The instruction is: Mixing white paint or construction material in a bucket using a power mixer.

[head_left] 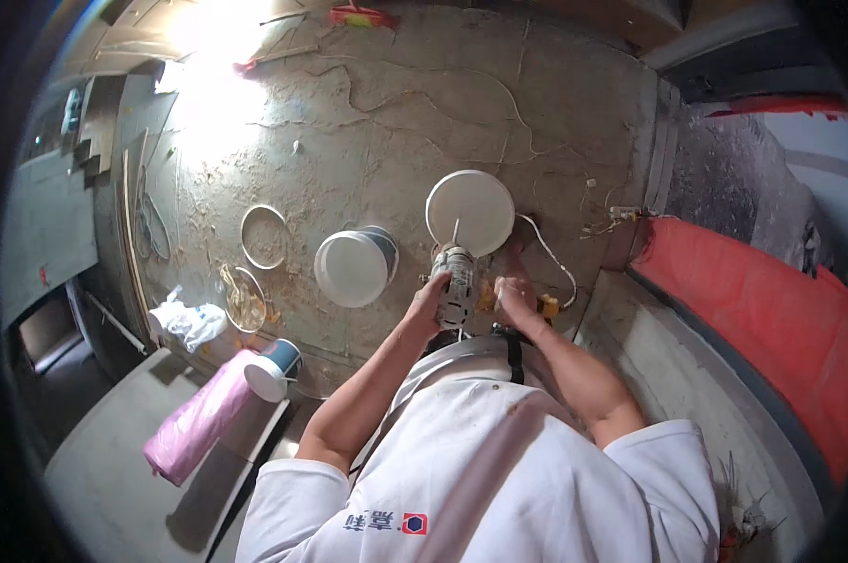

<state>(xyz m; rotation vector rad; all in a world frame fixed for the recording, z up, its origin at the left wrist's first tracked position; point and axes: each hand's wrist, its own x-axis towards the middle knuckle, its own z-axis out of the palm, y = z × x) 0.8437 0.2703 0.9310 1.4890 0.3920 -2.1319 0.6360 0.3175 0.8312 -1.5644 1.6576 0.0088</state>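
In front of my waist, a power drill [457, 281] with a grey, vented body and a thin rod points away from me. My left hand [429, 296] is closed around its left side. The rod lies over a white round bucket [485, 202] just ahead; how deep it reaches I cannot tell. My right hand [514, 295] is closed close to the drill's right side. A yellow-and-black part [548, 306] shows on both sides of that hand; whether it belongs to the drill is hidden. The fingertips of both hands are mostly out of sight.
Left of the bucket stands another white bucket [351, 269], with a ring-shaped rim [266, 236] beyond it. Cables [513, 108] trail over the dirty floor. A pink roll [198, 422] and a small bucket [278, 366] lie at lower left. Red sheeting [752, 310] covers the right ledge.
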